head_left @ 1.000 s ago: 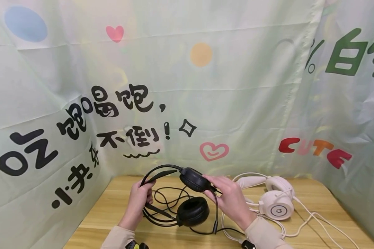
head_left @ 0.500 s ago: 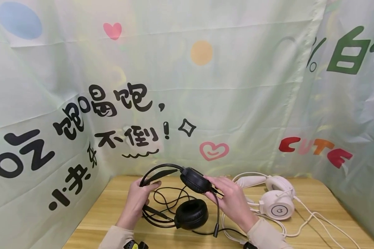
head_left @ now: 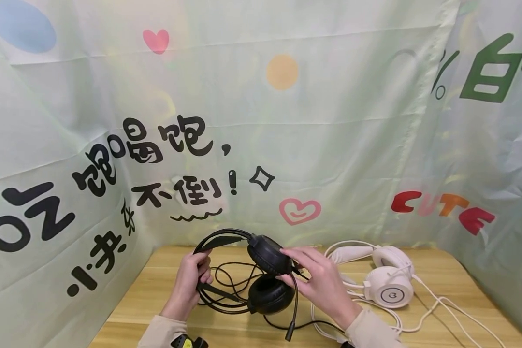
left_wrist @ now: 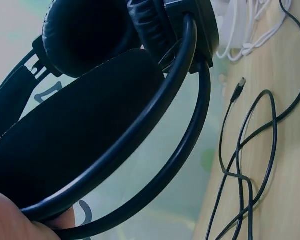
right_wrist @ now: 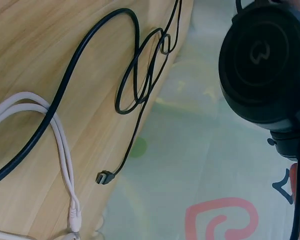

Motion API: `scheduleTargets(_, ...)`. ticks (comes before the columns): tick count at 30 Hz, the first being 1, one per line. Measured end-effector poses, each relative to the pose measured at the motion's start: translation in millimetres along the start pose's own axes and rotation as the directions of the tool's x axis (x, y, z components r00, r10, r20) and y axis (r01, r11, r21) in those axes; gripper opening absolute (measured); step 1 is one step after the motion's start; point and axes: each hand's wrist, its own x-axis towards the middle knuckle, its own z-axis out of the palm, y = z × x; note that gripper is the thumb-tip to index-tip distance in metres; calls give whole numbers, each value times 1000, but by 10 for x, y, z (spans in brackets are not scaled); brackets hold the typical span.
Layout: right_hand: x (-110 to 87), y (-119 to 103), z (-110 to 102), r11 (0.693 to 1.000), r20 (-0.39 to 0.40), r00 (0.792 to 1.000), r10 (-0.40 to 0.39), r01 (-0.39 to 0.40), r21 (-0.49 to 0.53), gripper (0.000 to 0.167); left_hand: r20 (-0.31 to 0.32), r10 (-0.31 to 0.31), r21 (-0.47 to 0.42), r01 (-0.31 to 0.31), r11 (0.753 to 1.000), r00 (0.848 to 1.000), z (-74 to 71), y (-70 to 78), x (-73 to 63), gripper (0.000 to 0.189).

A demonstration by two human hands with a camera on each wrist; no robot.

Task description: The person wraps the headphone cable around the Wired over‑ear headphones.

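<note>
Both hands hold a black headset up over the table, its headband toward the left and its ear cups toward the right. My left hand grips the headband; its padded strap and thin curved tubes fill the left wrist view. With thumb and fingers my right hand holds the far ear cup, which carries a round logo on its outer face. The near ear cup sits lower, its cushion opening visible. A thin microphone boom hangs down beside the right hand.
A white headset lies on the wooden table at the right, its white cables looping around it. The black cable lies tangled on the tabletop, ending in a USB plug. Printed cloth walls the table's back and sides.
The two ear cups have come closer together and now overlap in the head view. The right hand has shifted slightly left, and the microphone boom has swung left. The left hand still grips the headband.
</note>
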Motion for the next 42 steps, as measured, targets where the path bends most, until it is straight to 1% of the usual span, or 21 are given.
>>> scheduleTargets(3,-15,-20,-3,994,34,997,69,-72,81,54,8,5,-11,-4,1000,1000,-17,3,-1,43)
scheduleTargets(5,-39,-20,-18,983,77,988,133,-141,117,54,8,5,-14,-5,1000,1000,-34,9,0,45)
scheduleTargets(7,-78,-3,-37,965,138,970,201,-220,145,55,5,4,-21,-4,1000,1000,-58,17,3,46)
scheduleTargets(9,-129,36,-57,945,207,949,239,-276,175,52,-3,2,-33,-2,999,1000,-84,26,6,47)
scheduleTargets(12,-209,121,-86,915,309,921,239,-320,245,40,-1,7,-52,-7,999,1000,-127,38,10,46)
scheduleTargets(14,-256,183,-113,879,392,895,213,-351,324,25,7,12,-62,-11,998,1000,-154,46,12,46)
scheduleTargets(16,-290,249,-145,835,476,861,181,-390,389,11,19,22,-68,-21,997,1000,-185,55,10,45)
scheduleTargets(17,-304,280,-164,814,513,842,167,-411,411,8,24,28,-69,-26,997,999,-202,59,8,45)
scheduleTargets(20,-330,367,-226,751,601,784,154,-488,445,15,48,47,-92,-42,995,998,-257,70,2,45)
scheduleTargets(22,-338,422,-275,717,635,756,158,-530,453,19,75,64,-119,-55,991,995,-290,76,-3,44)
scheduleTargets(24,-339,477,-333,674,665,729,164,-575,464,21,105,79,-149,-63,987,991,-318,81,-8,43)
scheduleTargets(28,-332,604,-457,559,737,662,138,-666,494,23,168,108,-184,-77,980,980,-361,90,-9,40)
scheduleTargets(30,-329,665,-511,476,768,633,99,-708,522,22,196,116,-197,-77,977,974,-383,92,-6,39)
scheduleTargets(32,-328,719,-553,395,786,616,52,-735,551,20,236,126,-213,-76,974,963,-406,93,-3,38)
scheduleTargets(34,-329,765,-581,319,796,605,6,-756,572,20,289,140,-230,-73,971,947,-428,94,-1,38)
scheduleTargets(35,-330,785,-591,291,800,601,-10,-763,577,20,321,148,-239,-71,968,935,-438,94,0,37)
scheduleTargets(36,-330,804,-600,278,804,594,-20,-770,575,21,354,157,-245,-71,967,922,-447,93,3,37)
scheduleTargets(38,-331,842,-614,274,816,578,-28,-780,562,21,418,177,-253,-72,965,891,-461,95,9,37)
scheduleTargets(39,-331,860,-619,275,824,566,-26,-788,550,19,449,186,-256,-73,964,874,-466,96,13,36)
scheduleTargets(40,-329,879,-626,284,834,552,-19,-797,533,19,479,195,-259,-74,963,856,-469,98,16,35)
scheduleTargets(42,-323,921,-630,326,850,526,-3,-803,498,20,532,208,-261,-75,962,821,-475,101,21,34)
